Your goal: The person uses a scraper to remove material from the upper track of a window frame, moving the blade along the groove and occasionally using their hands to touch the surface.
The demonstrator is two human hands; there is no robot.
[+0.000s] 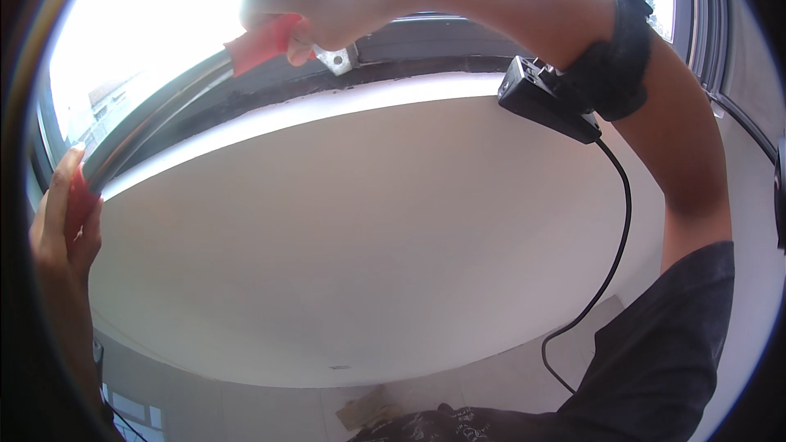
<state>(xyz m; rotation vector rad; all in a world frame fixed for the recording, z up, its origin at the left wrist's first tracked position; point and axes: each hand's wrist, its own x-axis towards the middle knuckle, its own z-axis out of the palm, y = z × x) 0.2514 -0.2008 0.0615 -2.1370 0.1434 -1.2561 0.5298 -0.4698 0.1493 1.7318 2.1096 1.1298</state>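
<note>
A grey metal bar (160,124) with red ends slants along the window, its left end lower in the picture than its right. My left hand (67,225) is closed round the red piece (78,200) at the bar's left end, one finger stretched along it. At the upper middle, my right hand (315,0) is closed on the red piece (266,42) at the other end; glare washes out part of that hand. A small metal plate with a hole (337,60) shows just below my right hand, beside the dark window frame; whether it joins the bar is hidden.
Below the window runs a white ledge (327,106) above a pale wall (352,237). A black box (544,102) is strapped to my right arm by a black band (610,57), its cable (626,196) hanging down. A brown piece (364,409) lies on the tiled floor.
</note>
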